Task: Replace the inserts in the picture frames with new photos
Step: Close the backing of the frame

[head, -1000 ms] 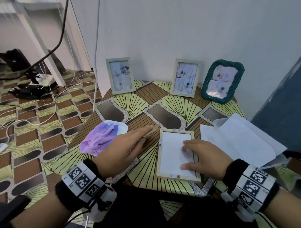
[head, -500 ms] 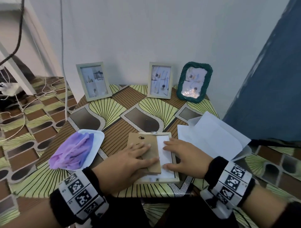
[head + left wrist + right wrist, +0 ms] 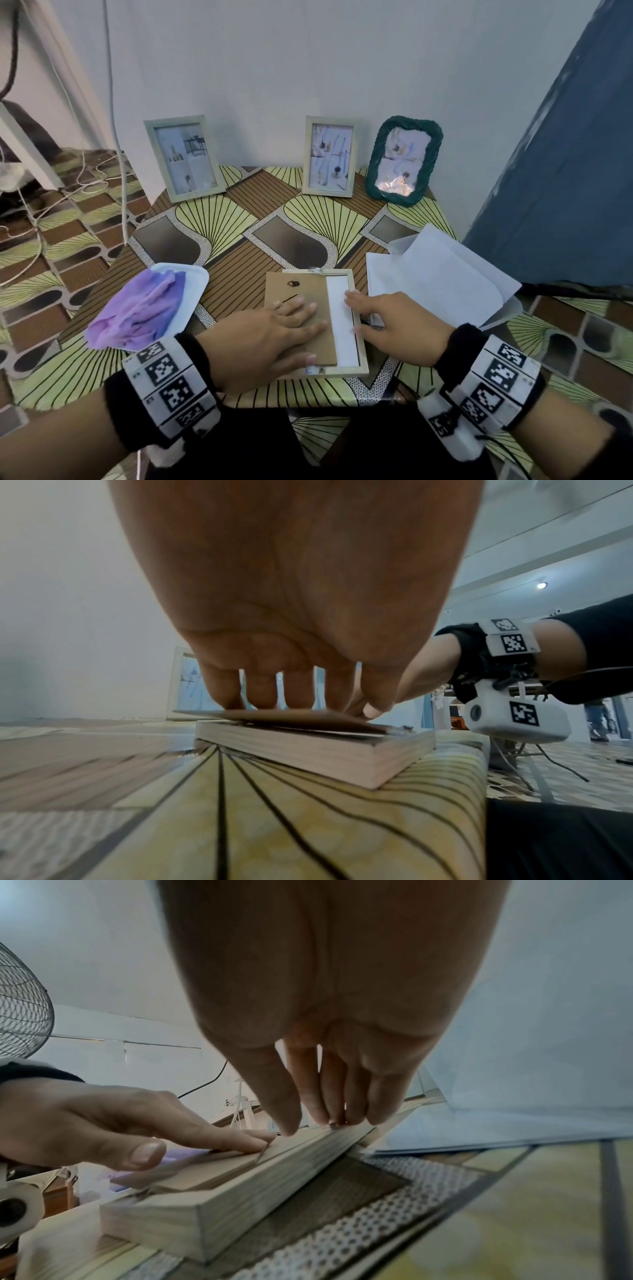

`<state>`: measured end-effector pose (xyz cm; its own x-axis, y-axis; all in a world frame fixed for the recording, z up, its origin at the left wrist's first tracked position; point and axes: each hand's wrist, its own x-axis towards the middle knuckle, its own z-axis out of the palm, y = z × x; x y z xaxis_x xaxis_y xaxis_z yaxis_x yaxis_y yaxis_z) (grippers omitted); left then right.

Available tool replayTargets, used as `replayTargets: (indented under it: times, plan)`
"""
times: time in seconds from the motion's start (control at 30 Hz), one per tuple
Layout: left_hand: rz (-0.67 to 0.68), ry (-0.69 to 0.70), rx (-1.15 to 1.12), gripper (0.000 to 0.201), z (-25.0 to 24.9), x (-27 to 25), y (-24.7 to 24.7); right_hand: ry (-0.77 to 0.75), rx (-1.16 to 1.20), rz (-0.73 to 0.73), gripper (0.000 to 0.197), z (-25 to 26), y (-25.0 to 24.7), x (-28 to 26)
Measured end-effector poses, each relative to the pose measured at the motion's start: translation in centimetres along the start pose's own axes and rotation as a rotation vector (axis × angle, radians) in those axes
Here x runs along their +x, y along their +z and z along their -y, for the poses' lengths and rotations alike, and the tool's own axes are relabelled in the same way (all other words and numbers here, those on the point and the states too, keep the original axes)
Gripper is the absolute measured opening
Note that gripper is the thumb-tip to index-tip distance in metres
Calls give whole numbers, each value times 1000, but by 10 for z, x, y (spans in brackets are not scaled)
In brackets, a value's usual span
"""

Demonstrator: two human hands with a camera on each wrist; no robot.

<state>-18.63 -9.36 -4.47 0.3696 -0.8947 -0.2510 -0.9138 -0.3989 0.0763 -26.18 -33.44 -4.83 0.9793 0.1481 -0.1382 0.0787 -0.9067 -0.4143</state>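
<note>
Your flat left hand (image 3: pixel 270 337) pressed the cardboard backing (image 3: pixel 301 308) onto the face-down frame (image 3: pixel 358 346), your right hand's (image 3: pixel 397 320) straight fingertips on its rim, atop the patterned table (image 3: pixel 233 219) beside a white wall (image 3: pixel 308 68).

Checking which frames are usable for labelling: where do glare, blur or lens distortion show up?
Head view: glare on the green frame, straight edges bowed by the wide lens. Left wrist view: sharp on the wooden frame, tablecloth streaked at left. Right wrist view: palm of the right hand soft, tablecloth blurred.
</note>
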Motion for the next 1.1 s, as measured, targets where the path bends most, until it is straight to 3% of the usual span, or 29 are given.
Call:
replayTargets:
  times: [0.33,0.4,0.53,0.63,0.8,0.9,1.1]
  plan:
    - [-65,1,-21,63,1,3,1,39,10,1,53,-3,-2,4]
    - [-175,-42,-74,59,4,0,-1,39,2,1,50,-3,-2,3]
    - [-537,-262,-194,34,20,-7,-2,56,11,2,50,1,-2,1]
    - [-517,-422,-276,32,33,-12,0,42,-14,7,46,2,1,0]
    - [-447,-443,-506,22,35,-12,8,37,-57,26,51,5,3,0]
    - [-468,-482,-613,40,37,-7,10,27,-55,34,50,6,3,1]
    - [-476,-466,-820,58,43,7,10,11,-12,23,54,3,3,1]
